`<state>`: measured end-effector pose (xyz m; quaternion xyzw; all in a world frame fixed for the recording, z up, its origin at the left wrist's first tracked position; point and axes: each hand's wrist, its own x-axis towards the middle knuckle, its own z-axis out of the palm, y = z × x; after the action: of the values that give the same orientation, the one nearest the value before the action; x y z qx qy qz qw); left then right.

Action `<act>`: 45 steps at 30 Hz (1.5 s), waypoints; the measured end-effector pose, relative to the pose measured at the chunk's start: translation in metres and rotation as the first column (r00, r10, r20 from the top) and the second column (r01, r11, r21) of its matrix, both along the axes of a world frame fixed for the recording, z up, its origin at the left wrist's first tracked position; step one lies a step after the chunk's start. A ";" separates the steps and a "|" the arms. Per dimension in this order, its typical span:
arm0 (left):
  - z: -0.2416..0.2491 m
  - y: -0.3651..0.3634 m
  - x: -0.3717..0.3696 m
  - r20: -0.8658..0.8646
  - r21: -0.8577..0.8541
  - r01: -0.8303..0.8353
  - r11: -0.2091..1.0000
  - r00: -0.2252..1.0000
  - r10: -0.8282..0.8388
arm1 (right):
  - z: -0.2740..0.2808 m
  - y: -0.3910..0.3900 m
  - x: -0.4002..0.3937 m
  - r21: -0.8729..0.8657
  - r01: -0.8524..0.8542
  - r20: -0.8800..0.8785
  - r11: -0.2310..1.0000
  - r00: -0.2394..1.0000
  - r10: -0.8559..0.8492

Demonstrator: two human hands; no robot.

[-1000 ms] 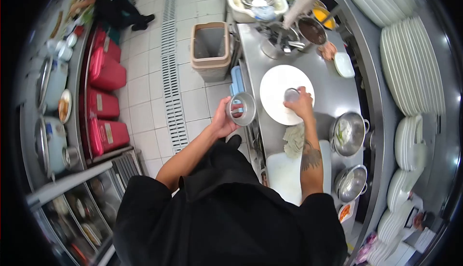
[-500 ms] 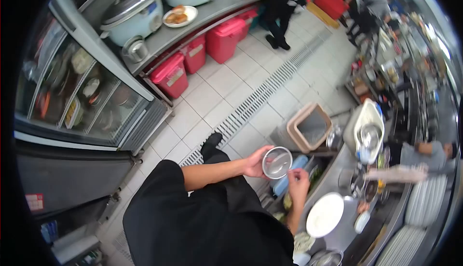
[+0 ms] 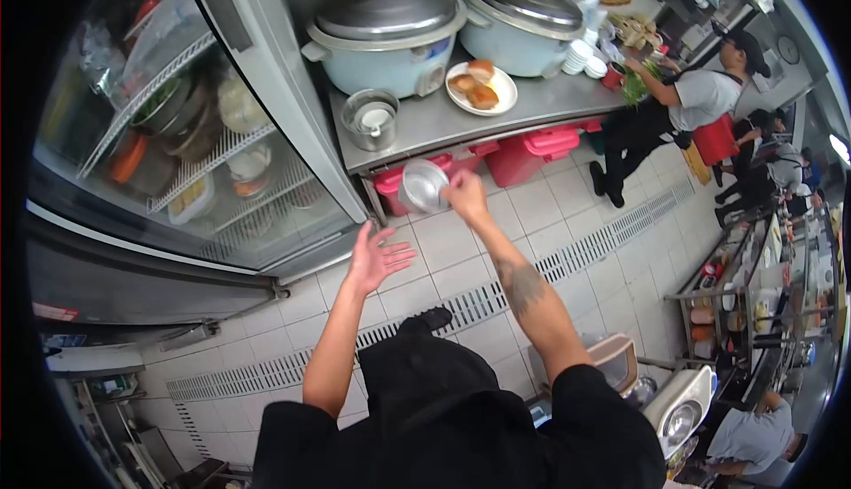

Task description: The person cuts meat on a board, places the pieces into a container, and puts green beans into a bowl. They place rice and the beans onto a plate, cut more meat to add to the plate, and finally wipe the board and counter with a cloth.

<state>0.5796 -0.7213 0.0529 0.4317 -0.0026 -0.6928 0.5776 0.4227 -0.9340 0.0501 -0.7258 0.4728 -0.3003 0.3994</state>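
My right hand (image 3: 467,197) pinches the rim of a small round silvery bowl (image 3: 424,186), holding it tilted in the air in front of the steel counter. The bowl looks empty inside. To its lower left my left hand (image 3: 379,260) is open, fingers spread, palm turned up and touching nothing. On the counter's near corner, just above the bowl, stands a metal pot (image 3: 363,139) with a smaller vessel inside it.
Two large rice cookers (image 3: 386,41) and a plate (image 3: 498,106) of browned food stand on the counter (image 3: 408,134). Pink bins (image 3: 532,154) sit beneath. A glass-door fridge (image 3: 292,223) is at left. A co-worker (image 3: 700,99) handles greens; others stand farther off.
I have turned from the right-hand worktop towards the counter. The bowl has passed from my left hand to my right, which now reaches forward. My left hand has let go and opened.
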 end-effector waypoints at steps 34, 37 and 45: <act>-0.037 0.042 -0.480 0.610 0.238 0.963 0.125 -0.048 -0.791 | 0.059 0.640 -0.802 -0.103 0.973 -0.735 -0.206 -0.214 -0.643; -0.023 0.092 -0.525 0.658 0.212 0.974 -0.079 -0.202 -0.725 | 0.064 0.647 -0.810 0.044 0.976 -0.678 -0.213 -0.127 -0.724; -0.081 0.098 -0.575 0.629 0.416 0.849 -0.327 -0.528 -0.570 | 0.143 0.707 -0.756 -0.134 0.989 -0.534 -0.060 -0.123 -0.837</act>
<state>0.0042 -0.6234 -0.0281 0.3381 -0.6870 -0.6080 -0.2100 -0.3335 -0.2268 0.1927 -0.1385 0.9627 -0.2279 0.0464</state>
